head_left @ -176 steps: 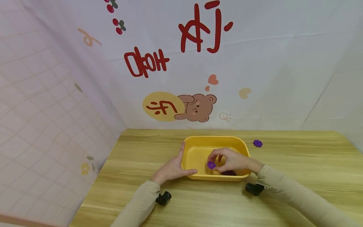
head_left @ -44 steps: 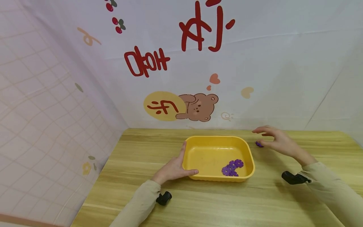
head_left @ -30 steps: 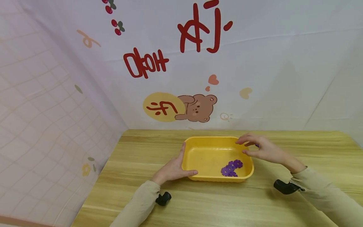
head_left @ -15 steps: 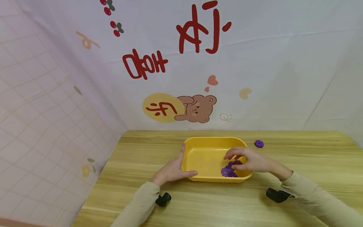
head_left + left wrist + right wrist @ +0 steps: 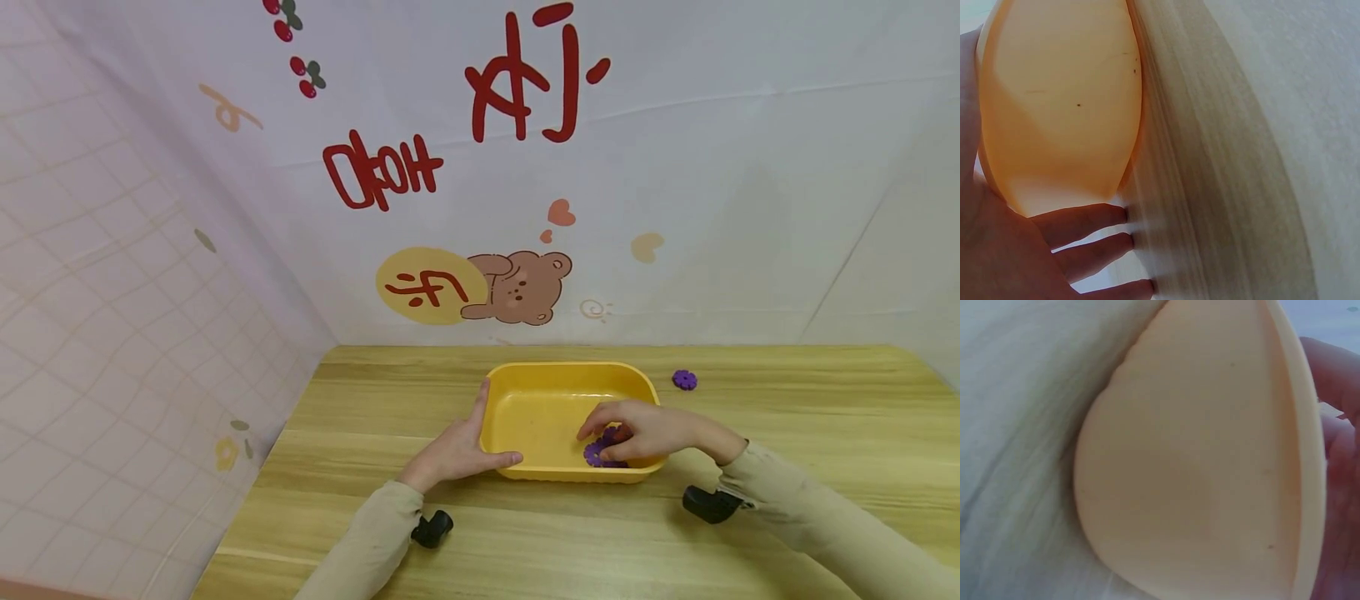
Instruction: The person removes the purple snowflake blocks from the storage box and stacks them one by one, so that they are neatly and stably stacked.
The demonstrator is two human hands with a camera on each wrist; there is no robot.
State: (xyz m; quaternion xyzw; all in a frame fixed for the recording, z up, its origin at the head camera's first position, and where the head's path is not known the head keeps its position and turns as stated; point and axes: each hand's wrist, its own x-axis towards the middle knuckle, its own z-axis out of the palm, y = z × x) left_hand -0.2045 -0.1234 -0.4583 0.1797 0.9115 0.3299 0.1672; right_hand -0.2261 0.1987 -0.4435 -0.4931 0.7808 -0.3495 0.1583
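My left hand [image 5: 453, 446] rests on the left end of a yellow plastic basin [image 5: 532, 421]. Its thumb lies over the front rim, its index finger along the left wall. In the left wrist view, straight fingers [image 5: 1094, 256] spread beside the basin, their tips at the table. Inside the basin, my right hand [image 5: 637, 429] reaches over purple flower-shaped plastic pieces [image 5: 595, 453] in the front right corner. Its fingers bend above them, the thumb close by, with a gap between; contact is hard to tell. Part of the pile is hidden. The basin wall hides the fingertips in the right wrist view.
One more purple flower-shaped piece [image 5: 685, 380] lies on the wooden table [image 5: 375, 396], right of the basin near the back. A printed cloth backdrop [image 5: 712, 167] stands behind the table. Black wrist cameras [image 5: 432, 528] hang below both sleeves.
My right hand first held a purple piece inside the basin, then reached to the one on the table, came away without it and returned over the pile. My left hand stays at the basin.
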